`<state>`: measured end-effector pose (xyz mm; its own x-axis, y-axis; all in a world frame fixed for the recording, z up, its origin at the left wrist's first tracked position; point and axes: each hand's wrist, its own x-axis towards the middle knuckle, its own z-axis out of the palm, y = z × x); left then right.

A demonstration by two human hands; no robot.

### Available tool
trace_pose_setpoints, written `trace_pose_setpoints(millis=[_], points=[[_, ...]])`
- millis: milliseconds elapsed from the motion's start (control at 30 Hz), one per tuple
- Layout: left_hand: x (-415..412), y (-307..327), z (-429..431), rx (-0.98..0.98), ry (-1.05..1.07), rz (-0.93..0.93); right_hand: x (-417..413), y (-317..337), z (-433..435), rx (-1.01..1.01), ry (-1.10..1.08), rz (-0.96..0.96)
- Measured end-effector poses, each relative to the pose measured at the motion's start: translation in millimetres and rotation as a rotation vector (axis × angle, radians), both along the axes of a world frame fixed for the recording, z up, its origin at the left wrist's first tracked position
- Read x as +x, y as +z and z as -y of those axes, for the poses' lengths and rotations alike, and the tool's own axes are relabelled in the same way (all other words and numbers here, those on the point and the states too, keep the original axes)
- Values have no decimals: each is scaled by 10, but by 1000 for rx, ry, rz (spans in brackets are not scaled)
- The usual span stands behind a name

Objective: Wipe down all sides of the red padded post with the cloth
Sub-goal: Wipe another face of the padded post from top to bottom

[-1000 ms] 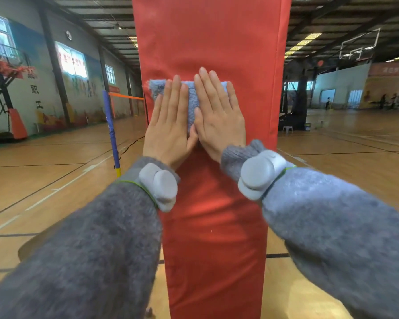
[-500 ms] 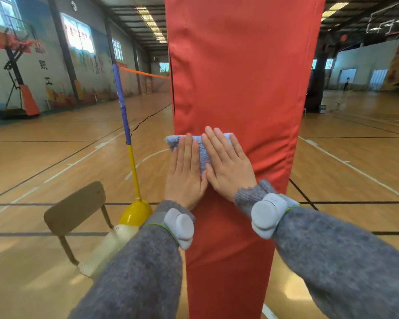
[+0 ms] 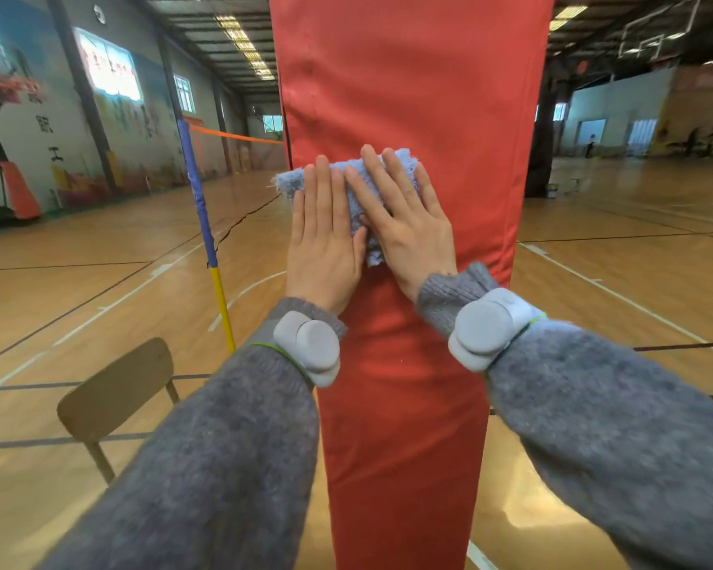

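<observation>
The red padded post (image 3: 408, 76) stands upright straight ahead and fills the middle of the view from top to bottom. A fuzzy light-blue cloth (image 3: 293, 183) lies flat against its front face at about chest height. My left hand (image 3: 324, 248) presses on the cloth's left part with straight fingers pointing up. My right hand (image 3: 404, 224) presses beside it, fingers straight and angled up to the left, covering most of the cloth. Both sleeves are grey knit with a grey device on each wrist.
A wooden chair (image 3: 112, 388) stands low at the left, close to the post. Behind it rises a blue and yellow net pole (image 3: 206, 240) with an orange net band. Wooden gym floor spreads on both sides. A basketball stand (image 3: 1, 158) is far left.
Both hands slid the cloth down the post's front face a second ago; over the last half second they have shifted it slightly back up and to the right.
</observation>
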<state>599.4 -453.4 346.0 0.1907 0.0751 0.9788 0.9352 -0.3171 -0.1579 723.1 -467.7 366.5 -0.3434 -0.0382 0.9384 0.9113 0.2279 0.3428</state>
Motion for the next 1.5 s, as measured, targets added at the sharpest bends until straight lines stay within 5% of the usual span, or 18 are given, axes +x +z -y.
trace_pose_setpoints(millis=[567,1033,1500], points=[[200,-1163,218,-176,-44,-34,193,-1272,190,-331,-47,-85],[673,12,165,-95,-165,-24,569,-169,148,-268,-48,-217],[813,-1179,199,-143,-122,-78,811,-1311,257,-426,-58,-150]])
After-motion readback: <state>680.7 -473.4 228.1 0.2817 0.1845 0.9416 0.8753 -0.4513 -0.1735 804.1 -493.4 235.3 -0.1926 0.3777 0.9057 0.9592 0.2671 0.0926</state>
